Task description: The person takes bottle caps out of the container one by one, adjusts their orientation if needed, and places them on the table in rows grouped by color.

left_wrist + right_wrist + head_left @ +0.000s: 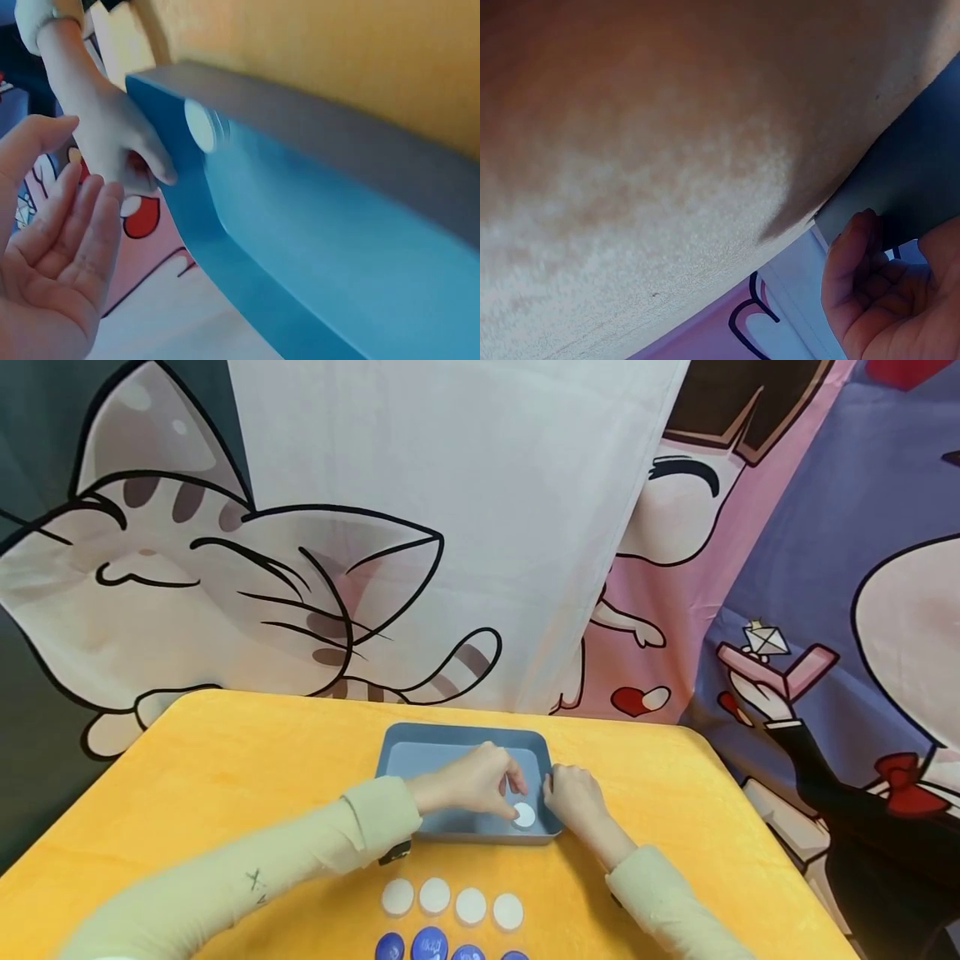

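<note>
A shallow blue-grey tray (465, 733) lies on the table, and one white round cap (524, 815) is inside it, near its front right corner. Over the tray reaches my left hand (480, 781), its thumb close beside that cap in the head view. The left wrist view shows the left hand (64, 255) with fingers spread loosely and nothing in them, while the white cap (201, 126) leans by the tray wall. My right hand (579, 797) grips the tray's right rim, thumb inside. In the right wrist view, the right hand's (885, 292) curled fingers are at the tray's edge (907, 172).
Several white caps (471, 907) form a row on the yellow tablecloth (262, 777) in front of the tray. Nearer still is a row of blue printed caps (430, 944), partly cut off by the frame. A cartoon-printed cloth (465, 485) hangs behind the table.
</note>
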Available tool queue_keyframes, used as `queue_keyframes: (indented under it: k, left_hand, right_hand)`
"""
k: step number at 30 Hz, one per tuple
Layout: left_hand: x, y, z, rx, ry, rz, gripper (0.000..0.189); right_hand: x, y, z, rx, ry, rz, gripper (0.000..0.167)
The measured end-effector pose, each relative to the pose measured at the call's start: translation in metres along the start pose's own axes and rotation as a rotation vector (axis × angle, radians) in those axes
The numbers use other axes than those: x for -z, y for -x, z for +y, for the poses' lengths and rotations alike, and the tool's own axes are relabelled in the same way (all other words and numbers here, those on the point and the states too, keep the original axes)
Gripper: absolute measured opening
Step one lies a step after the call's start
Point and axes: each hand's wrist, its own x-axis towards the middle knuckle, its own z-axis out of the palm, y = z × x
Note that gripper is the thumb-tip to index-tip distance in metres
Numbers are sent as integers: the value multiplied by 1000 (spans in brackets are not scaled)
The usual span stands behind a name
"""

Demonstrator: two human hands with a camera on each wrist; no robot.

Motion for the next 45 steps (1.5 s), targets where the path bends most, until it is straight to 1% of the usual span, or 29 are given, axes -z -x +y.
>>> queue_keyframes:
  k: [6, 10, 15, 19, 22, 27, 32, 37, 45]
  left_hand:
    - [2, -24, -11, -35, -60, -94, 25]
    - [-1, -36, -18, -35, -88, -151, 29]
    - [-8, -44, -25, -6, -118, -209, 32]
    - [-14, -44, -28, 14, -111, -242, 32]
    - [-18, -43, -30, 18, -121, -245, 33]
    - [-24, -41, -33, 15, -139, -233, 33]
    - [-31, -42, -35, 48, -160, -223, 33]
    - [-39, -44, -34, 80, -175, -236, 36]
    - [-45, -42, -31, 110, -162, -223, 32]
  right_hand:
    - [6, -7, 3, 5, 18, 5, 27]
    - [10, -10, 5, -6, 15, 2, 27]
    - [10, -10, 7, -7, 24, -3, 26]
    - [9, -9, 6, -1, 21, -17, 26]
    - [7, -7, 5, -3, 15, -21, 25]
    - [4, -6, 6, -5, 15, -21, 23]
    - [4, -5, 5, 7, 13, -11, 23]
    - [3, -3, 4, 5, -1, -18, 24]
    - [2, -2, 1, -2, 0, -43, 24]
